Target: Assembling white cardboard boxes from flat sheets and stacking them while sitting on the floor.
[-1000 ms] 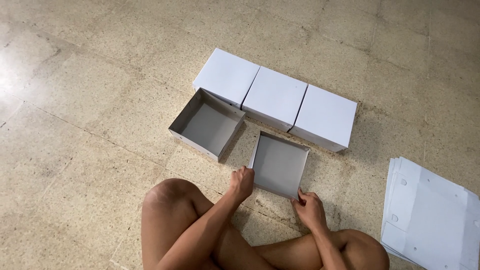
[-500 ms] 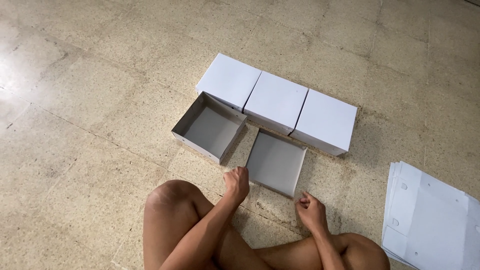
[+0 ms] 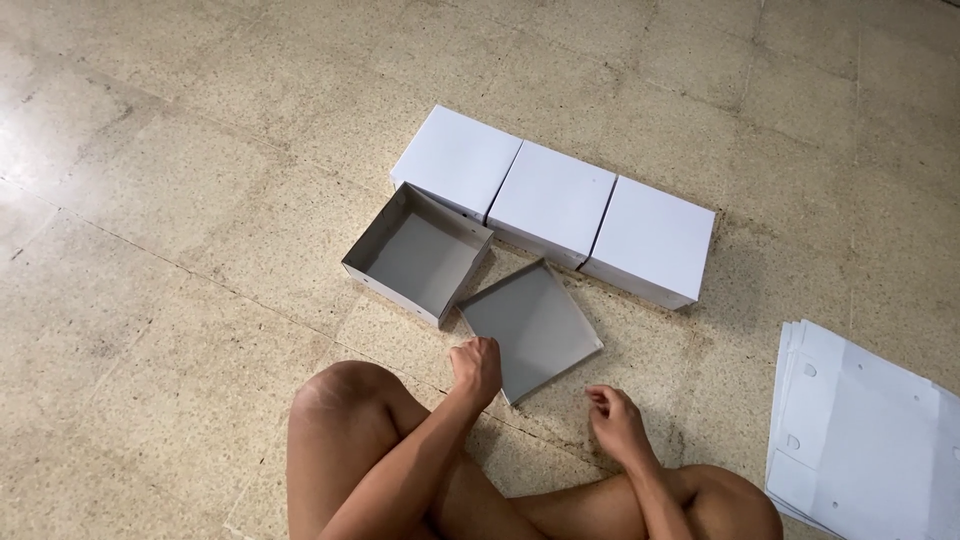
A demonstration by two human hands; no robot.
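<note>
Since the earlier frames the shallow grey tray (image 3: 530,325) has been swung round: it lay nearly square to the row of boxes and now sits cornerwise on the floor, one corner pointing up at them. The right hand has also let go of it.

That tray lies open side up on the speckled stone floor (image 3: 180,200), just in front of the person's crossed legs (image 3: 360,440). The left hand (image 3: 477,365) is closed on the tray's near left edge, fingers curled over the low rim; how firmly it pinches is hard to tell from this angle. The right hand (image 3: 615,420) rests on the floor just right of the tray's near corner, fingers loosely bent, holding nothing and apart from the tray.

Touching the tray's upper left side, or very nearly so, stands a deeper open grey box (image 3: 418,252) with white outer walls, also open side up. Behind both, farther from the person, three closed white boxes (image 3: 553,203) stand side by side in a slanted row, their sides touching.

Well apart, at the right edge of the view beside the right knee, lies a stack of flat white card sheets (image 3: 870,430) with small punched slots along their left side.
</note>
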